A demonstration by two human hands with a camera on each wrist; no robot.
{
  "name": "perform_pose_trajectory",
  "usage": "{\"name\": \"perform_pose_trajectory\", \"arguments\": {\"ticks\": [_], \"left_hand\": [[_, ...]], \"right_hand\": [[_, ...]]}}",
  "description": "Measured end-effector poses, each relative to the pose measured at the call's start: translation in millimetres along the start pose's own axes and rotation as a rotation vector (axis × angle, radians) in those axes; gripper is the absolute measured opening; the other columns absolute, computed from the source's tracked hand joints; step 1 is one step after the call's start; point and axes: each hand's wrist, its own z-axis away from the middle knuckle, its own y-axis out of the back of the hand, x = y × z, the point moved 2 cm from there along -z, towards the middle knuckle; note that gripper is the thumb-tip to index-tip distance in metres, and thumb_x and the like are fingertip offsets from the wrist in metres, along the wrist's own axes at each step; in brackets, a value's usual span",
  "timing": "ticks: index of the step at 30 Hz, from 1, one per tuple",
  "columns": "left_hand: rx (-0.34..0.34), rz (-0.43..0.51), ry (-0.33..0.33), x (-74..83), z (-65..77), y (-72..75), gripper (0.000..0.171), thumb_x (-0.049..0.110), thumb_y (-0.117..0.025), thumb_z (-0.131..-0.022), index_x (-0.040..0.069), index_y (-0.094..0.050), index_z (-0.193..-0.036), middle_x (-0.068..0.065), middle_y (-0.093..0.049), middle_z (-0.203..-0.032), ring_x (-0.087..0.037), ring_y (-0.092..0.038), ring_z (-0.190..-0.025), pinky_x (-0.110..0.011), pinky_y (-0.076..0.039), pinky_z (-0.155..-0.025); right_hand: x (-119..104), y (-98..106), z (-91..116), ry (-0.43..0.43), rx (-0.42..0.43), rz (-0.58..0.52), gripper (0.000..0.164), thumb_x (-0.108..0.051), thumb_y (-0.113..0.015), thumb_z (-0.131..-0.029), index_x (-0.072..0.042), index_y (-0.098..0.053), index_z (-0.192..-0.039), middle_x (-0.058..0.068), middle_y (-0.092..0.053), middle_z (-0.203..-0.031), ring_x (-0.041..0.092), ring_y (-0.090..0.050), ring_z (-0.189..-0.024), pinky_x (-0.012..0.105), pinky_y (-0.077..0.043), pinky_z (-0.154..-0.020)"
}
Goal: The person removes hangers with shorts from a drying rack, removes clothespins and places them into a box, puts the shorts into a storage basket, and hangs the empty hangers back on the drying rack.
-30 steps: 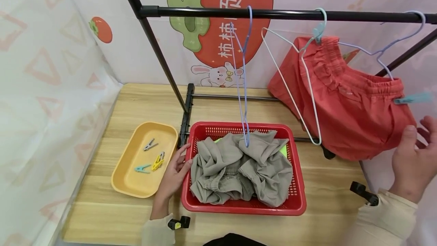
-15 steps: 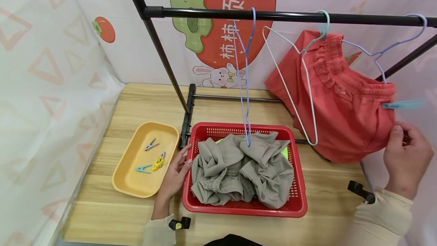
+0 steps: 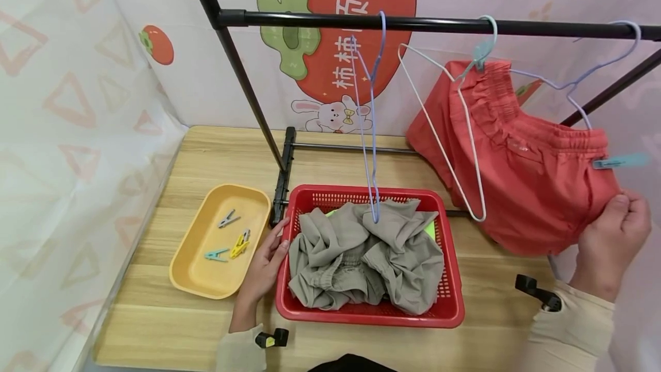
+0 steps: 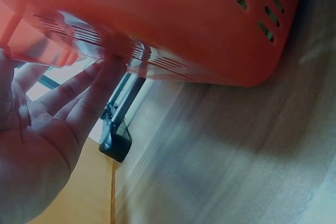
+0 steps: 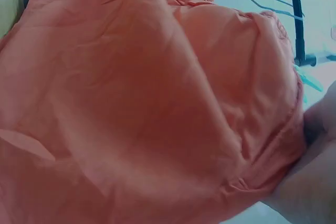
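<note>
Red shorts (image 3: 537,177) with an elastic waistband hang from a blue hanger (image 3: 578,80). A light-blue clothespin (image 3: 619,161) is clipped at the waistband's right end and another clothespin (image 3: 482,53) at its left end. My right hand (image 3: 614,237) pinches the right edge of the shorts below the clip; in the right wrist view the cloth (image 5: 136,93) fills most of the picture. My left hand (image 3: 264,263) rests against the left side of a red basket (image 3: 369,321), its fingers extended along the wall under the rim in the left wrist view. Crumpled grey-beige clothing (image 3: 361,251) lies inside.
A black rack bar (image 3: 330,20) crosses above, bearing a bare blue hanger (image 3: 374,131) over the basket and a bare white-green hanger (image 3: 471,136) before the shorts. Left of the basket, a yellow tray (image 3: 193,277) holds several clothespins (image 3: 217,254).
My right hand, apart from the shorts at first, has taken hold of their right edge. The cloth swung left, then back right and slightly down. My left hand has stayed at the basket.
</note>
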Motion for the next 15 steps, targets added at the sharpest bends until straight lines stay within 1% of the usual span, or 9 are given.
{"name": "perform_pose_trajectory", "arguments": {"ticks": [3,5,8,10,13,15], "left_hand": [[-0.004,0.006,-0.001,-0.1,0.1,-0.6,0.051,0.013,-0.048,-0.111,0.02,-0.037,-0.16,-0.017,-0.05,-0.151,-0.023,-0.062,-0.12,-0.033,-0.056,-0.089],[-0.01,0.007,0.001,0.2,0.0,-1.1,0.051,0.014,-0.048,-0.111,0.02,-0.037,-0.161,-0.018,-0.05,-0.151,-0.025,-0.063,-0.119,-0.034,-0.057,-0.088],[-0.02,0.007,0.007,1.6,-0.9,-1.6,0.051,0.016,-0.048,-0.111,0.022,-0.036,-0.161,-0.018,-0.049,-0.151,-0.027,-0.063,-0.118,-0.036,-0.058,-0.086],[-0.026,0.008,0.008,2.0,-1.3,-1.7,0.051,0.017,-0.048,-0.111,0.022,-0.036,-0.161,-0.019,-0.05,-0.15,-0.028,-0.063,-0.118,-0.037,-0.058,-0.085],[-0.026,0.005,0.004,2.1,-1.6,-1.3,0.051,0.016,-0.047,-0.111,0.021,-0.036,-0.161,-0.02,-0.05,-0.15,-0.027,-0.063,-0.118,-0.036,-0.058,-0.085],[-0.025,0.002,0.003,2.3,-1.5,-1.1,0.051,0.016,-0.047,-0.111,0.02,-0.036,-0.161,-0.02,-0.051,-0.149,-0.027,-0.063,-0.118,-0.036,-0.058,-0.086]], "right_hand": [[-2,-1,2,0.0,0.027,-0.023,0.022,-0.025,-0.041,-0.111,-0.032,-0.059,-0.101,-0.015,-0.05,-0.094,-0.001,-0.051,-0.09,0.018,-0.041,-0.084],[-4,-1,4,-0.009,0.041,-0.065,0.022,-0.023,-0.041,-0.112,-0.03,-0.06,-0.103,-0.013,-0.05,-0.095,0.0,-0.051,-0.092,0.02,-0.039,-0.087],[-7,0,6,-0.035,0.055,-0.121,0.022,-0.021,-0.041,-0.112,-0.024,-0.061,-0.105,-0.009,-0.052,-0.098,0.002,-0.052,-0.093,0.019,-0.041,-0.088],[-9,0,6,-0.028,0.069,-0.153,0.022,-0.02,-0.041,-0.112,-0.021,-0.062,-0.105,-0.006,-0.053,-0.098,0.003,-0.052,-0.094,0.019,-0.041,-0.087],[-11,1,5,-0.032,0.085,-0.223,0.021,-0.02,-0.043,-0.111,-0.019,-0.063,-0.106,-0.004,-0.054,-0.1,0.004,-0.054,-0.096,0.02,-0.042,-0.089],[-11,3,4,-0.046,0.1,-0.296,0.02,-0.019,-0.045,-0.111,-0.016,-0.064,-0.108,-0.002,-0.054,-0.101,0.005,-0.056,-0.099,0.021,-0.042,-0.092]]}}
